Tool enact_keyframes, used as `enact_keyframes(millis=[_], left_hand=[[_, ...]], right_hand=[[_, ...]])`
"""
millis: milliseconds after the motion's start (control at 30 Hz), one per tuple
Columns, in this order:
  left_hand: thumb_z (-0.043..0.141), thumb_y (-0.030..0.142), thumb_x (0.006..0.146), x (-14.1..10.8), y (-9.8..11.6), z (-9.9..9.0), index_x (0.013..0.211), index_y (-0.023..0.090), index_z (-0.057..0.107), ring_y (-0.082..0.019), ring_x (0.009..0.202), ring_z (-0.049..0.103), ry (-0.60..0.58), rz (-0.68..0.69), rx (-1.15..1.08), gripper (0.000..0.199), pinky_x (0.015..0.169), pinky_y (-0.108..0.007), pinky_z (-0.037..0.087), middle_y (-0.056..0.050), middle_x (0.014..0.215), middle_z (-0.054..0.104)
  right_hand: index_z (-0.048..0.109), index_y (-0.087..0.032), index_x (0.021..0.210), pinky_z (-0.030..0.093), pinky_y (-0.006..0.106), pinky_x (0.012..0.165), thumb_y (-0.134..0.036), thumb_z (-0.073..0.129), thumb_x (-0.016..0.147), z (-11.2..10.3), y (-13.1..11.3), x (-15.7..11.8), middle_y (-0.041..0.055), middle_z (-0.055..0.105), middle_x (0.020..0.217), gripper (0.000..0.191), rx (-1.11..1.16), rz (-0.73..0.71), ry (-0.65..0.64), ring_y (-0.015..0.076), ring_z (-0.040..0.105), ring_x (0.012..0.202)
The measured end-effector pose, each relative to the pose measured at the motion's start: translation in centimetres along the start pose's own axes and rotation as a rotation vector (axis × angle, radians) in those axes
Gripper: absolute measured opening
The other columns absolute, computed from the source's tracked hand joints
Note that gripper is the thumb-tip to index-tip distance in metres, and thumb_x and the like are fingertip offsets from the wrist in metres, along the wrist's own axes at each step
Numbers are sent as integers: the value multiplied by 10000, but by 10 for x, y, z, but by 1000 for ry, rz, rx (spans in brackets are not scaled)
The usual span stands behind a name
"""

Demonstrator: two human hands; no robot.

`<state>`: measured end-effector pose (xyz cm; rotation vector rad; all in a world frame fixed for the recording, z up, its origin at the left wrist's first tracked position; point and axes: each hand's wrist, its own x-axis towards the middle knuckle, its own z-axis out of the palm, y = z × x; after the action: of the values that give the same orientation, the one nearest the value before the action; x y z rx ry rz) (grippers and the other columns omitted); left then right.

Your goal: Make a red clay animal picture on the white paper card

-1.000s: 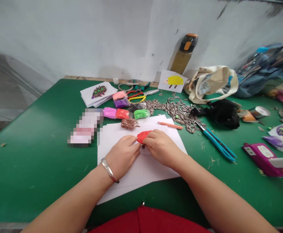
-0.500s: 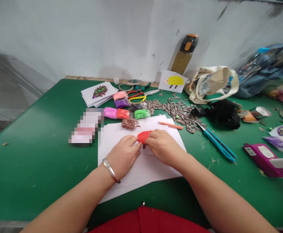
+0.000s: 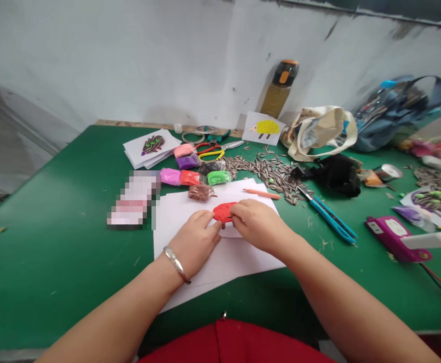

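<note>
A flattened piece of red modelling clay with small dents on its surface lies on white paper. Short brown bits show at its lower edge. My left hand, with a silver bracelet at the wrist, rests flat on the sheet, fingertips at the clay's left edge. From the other side, my right hand has its fingers pinched over the clay's right part. A thin dark tip shows at those fingers, too small to name. Part of the clay is hidden under the right fingers.
Beyond the paper lie wrapped clay packs, an orange pencil, scattered sunflower seeds and scissors. A blue utility knife and a purple device are on the right. A bottle stands against the wall.
The camera view has shifted slightly, showing more of the right side. A thin dark tip now shows at my right fingers. Both hands stay at the red clay.
</note>
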<state>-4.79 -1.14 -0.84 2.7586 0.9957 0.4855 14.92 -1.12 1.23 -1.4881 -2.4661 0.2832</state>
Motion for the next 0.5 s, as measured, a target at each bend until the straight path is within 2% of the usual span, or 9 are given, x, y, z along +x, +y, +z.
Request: enact_keyframes(millis=[133, 300, 500], left_hand=[[490, 148, 896, -2, 2, 2, 1038, 124, 632, -262, 999, 542, -5, -4, 29, 202, 924, -474, 483, -141, 1013, 601], [539, 169, 881, -3, 4, 4, 1050, 101, 645, -277, 1029, 537, -12, -23, 65, 211, 960, -474, 464, -167, 1055, 596], [548, 163, 873, -4, 5, 5, 1059, 113, 642, -276, 1030, 536, -5, -26, 58, 214, 960, -487, 463, -152, 1053, 593]], right_hand=[[601, -181, 811, 343, 283, 633, -118, 475, 864, 5, -10, -13, 47, 626, 754, 151, 15, 68, 77, 182, 551, 734], [543, -193, 743, 353, 289, 623, -132, 469, 870, 35, -20, -29, 35, 599, 705, 158, 25, 213, 194, 180, 540, 680], [514, -204, 693, 340, 299, 619, -164, 459, 884, 46, -24, -26, 40, 590, 682, 203, -88, 201, 292, 188, 533, 675]])
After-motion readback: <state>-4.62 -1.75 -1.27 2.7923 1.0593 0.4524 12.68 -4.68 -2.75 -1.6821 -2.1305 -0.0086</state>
